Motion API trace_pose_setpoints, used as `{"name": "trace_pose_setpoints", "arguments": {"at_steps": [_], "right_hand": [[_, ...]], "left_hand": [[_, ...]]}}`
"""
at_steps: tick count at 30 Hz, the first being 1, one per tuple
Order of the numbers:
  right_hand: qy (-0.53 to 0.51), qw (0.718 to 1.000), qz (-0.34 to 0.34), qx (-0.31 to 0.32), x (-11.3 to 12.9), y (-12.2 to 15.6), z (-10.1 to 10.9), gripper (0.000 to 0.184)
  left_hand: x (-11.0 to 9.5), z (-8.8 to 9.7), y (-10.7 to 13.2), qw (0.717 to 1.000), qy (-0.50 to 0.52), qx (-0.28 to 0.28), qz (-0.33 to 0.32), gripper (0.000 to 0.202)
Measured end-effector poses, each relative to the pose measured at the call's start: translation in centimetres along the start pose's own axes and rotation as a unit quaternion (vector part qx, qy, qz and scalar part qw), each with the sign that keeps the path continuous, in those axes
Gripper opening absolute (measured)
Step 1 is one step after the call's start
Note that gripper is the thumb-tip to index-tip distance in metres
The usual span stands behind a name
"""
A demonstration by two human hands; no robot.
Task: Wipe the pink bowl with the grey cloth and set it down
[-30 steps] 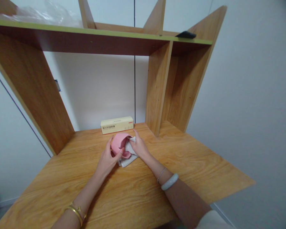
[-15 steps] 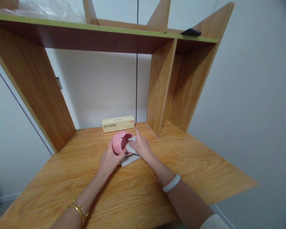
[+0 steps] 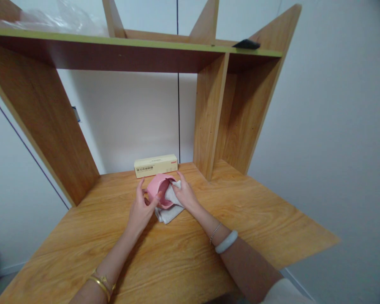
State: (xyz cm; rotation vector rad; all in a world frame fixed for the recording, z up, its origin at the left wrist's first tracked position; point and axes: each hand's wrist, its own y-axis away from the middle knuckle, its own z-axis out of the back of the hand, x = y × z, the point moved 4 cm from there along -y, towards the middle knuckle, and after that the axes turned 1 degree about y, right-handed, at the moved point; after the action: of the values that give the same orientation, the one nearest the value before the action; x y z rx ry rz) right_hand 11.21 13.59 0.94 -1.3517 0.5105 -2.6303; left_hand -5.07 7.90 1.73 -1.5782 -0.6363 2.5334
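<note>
While the left hand (image 3: 141, 210) grips the pink bowl (image 3: 158, 194) tilted above the counter (image 3: 183, 257), the right hand (image 3: 184, 195), clamped on the cloth (image 3: 168, 210), should press evenly around the inside.

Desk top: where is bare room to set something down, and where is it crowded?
The desk is bare right of the right hand, in the alcove right of the upright divider, and left of the left hand. It is crowded mid-back: both hands hold a pink cup and cloth, before a box.
</note>
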Motion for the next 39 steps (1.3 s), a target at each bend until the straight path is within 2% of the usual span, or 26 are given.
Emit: {"name": "trace_pose_setpoints", "arguments": {"at_steps": [3, 5, 7, 9, 15, 18, 21, 24, 28, 30, 33, 36, 39], "right_hand": [[-0.09, 0.995, 0.008, -0.034, 0.0, -0.1, -0.4, 0.052], [-0.119, 0.993, 0.009, -0.024, 0.0, -0.2, -0.9, 0.05], [-0.109, 0.994, -0.01, -0.008, -0.2, -0.2, -1.3, 0.055], [-0.086, 0.996, -0.037, -0.005, -0.6, -0.1, -1.5, 0.06], [-0.08, 0.996, -0.049, 0.0, -1.1, 0.2, -1.6, 0.056], [-0.015, 0.999, -0.044, 0.019, -0.4, 0.2, -1.2, 0.063], [0.115, 0.993, -0.016, 0.033, 0.7, 0.2, 0.2, 0.07], [0.232, 0.971, 0.04, 0.044, 1.7, 0.2, 1.6, 0.072], [0.271, 0.955, 0.116, 0.033, 2.4, 0.2, 2.5, 0.073], [0.255, 0.958, 0.125, 0.03, 2.2, 0.2, 2.3, 0.072], [0.201, 0.974, 0.091, 0.045, 1.2, 0.2, 1.5, 0.068], [0.093, 0.993, 0.058, 0.037, 0.5, 0.1, 0.7, 0.062], [-0.045, 0.998, 0.04, -0.018, 0.4, 0.1, 0.1, 0.052]], "left_hand": [[-0.3, -0.6, 0.2, 0.999, 0.044, 0.026, -0.003, 0.088], [-0.5, -1.2, 0.5, 0.996, 0.068, 0.058, 0.0, 0.088], [-0.6, -1.6, 0.8, 0.995, 0.075, 0.071, 0.002, 0.087], [-0.6, -1.6, 0.9, 0.997, 0.059, 0.058, 0.002, 0.089], [-0.5, -1.5, 0.6, 0.998, 0.008, 0.054, -0.009, 0.097], [-0.3, -1.1, 0.5, 0.999, -0.012, 0.038, 0.011, 0.092], [-0.4, -0.9, 0.6, 0.998, -0.054, 0.03, 0.016, 0.09], [-1.0, -1.0, 0.9, 0.99, -0.127, 0.058, 0.006, 0.091], [-1.8, -1.1, 1.2, 0.984, -0.157, 0.085, -0.012, 0.088], [-1.8, -1.0, 1.2, 0.982, -0.159, 0.096, -0.015, 0.087], [-1.2, -0.8, 1.0, 0.984, -0.149, 0.091, -0.019, 0.085], [-0.5, -0.6, 0.6, 0.997, -0.036, 0.062, -0.028, 0.084], [-0.1, -0.7, 0.3, 0.995, 0.089, 0.037, -0.028, 0.089]]}}
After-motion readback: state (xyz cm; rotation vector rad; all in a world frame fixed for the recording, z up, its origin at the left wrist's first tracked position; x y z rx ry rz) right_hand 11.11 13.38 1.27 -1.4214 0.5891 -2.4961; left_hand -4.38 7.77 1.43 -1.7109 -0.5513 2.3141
